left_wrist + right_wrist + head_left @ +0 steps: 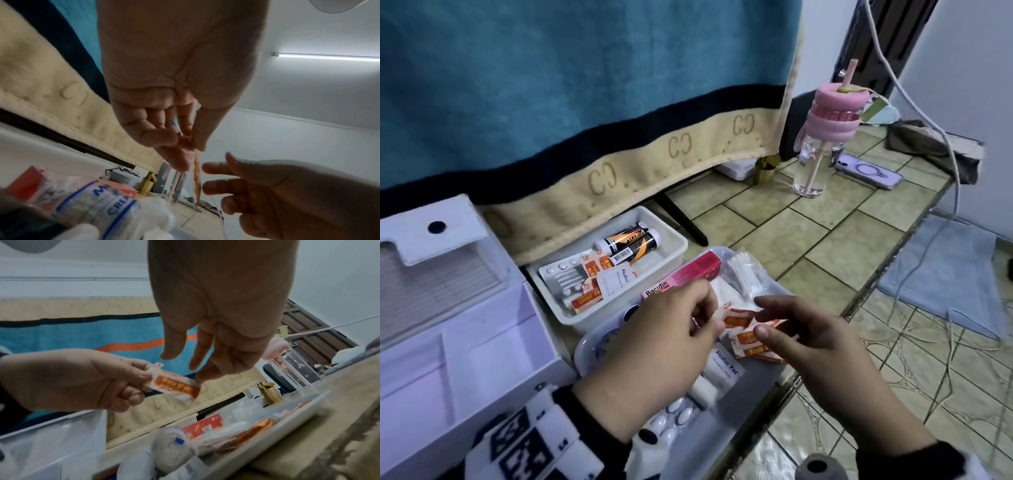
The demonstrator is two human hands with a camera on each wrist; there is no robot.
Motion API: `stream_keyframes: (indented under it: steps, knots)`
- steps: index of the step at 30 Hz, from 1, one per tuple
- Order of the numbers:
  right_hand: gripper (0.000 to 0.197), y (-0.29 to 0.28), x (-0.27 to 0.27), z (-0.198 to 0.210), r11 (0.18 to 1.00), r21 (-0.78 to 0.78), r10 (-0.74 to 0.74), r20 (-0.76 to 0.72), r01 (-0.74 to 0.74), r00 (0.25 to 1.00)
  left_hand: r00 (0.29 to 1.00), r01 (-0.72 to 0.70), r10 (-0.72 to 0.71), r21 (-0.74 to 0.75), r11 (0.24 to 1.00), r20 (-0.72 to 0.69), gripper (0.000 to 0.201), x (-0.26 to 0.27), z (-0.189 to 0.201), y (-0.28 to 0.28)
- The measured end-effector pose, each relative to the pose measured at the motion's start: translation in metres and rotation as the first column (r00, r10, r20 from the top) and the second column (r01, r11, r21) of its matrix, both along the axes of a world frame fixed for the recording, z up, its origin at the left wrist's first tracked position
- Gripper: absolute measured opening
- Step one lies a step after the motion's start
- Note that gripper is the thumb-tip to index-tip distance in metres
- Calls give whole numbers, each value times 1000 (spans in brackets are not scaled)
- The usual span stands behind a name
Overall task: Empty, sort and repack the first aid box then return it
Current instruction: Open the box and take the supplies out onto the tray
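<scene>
My left hand [709, 318] pinches one end of an orange-and-white plaster wrapper [736, 320] above a shallow white tray [726, 442]. The right wrist view shows the wrapper [174, 386] flat, held by the left hand [144, 379]. My right hand [760, 315] hovers beside it with relaxed fingers; one fingertip [198, 378] touches the wrapper's far end. In the left wrist view the plaster [196, 175] hangs edge-on. The tray holds more plasters [753, 346], a Bacidin box [681, 277], an alcohol pad [724, 366], a bandage roll and blister packs. The open white first aid box [448, 359] stands at the left.
A deeper white tray [674, 246] behind holds orange tubes, blister packs, plasters and an alcohol pad. A blue towel [585, 85] hangs at the back. A pink-lidded bottle [822, 137] and a phone [868, 174] stand far right. The tiled counter's edge [893, 260] drops to the floor with cables.
</scene>
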State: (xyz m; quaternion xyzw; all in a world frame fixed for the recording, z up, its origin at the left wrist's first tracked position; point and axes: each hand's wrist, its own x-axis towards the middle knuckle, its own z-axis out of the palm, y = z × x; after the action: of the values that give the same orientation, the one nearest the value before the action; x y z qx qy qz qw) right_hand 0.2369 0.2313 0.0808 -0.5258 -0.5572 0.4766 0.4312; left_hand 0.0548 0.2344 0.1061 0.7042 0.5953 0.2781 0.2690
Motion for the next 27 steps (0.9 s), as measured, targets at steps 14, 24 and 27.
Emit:
stream_keyframes:
  steps: [14, 24, 27]
  knots:
    - [22, 21, 27, -9, 980, 91, -191, 193, 176, 962, 999, 34, -34, 0, 999, 34, 18, 13, 1, 3]
    - [8, 69, 45, -7, 985, 23, 68, 855, -169, 513, 998, -62, 62, 8, 998, 12, 14, -9, -6, 6]
    - [14, 68, 39, -12, 980, 195, -141, 829, -42, 541, 995, -97, 97, 22, 995, -6, 14, -17, -5, 5]
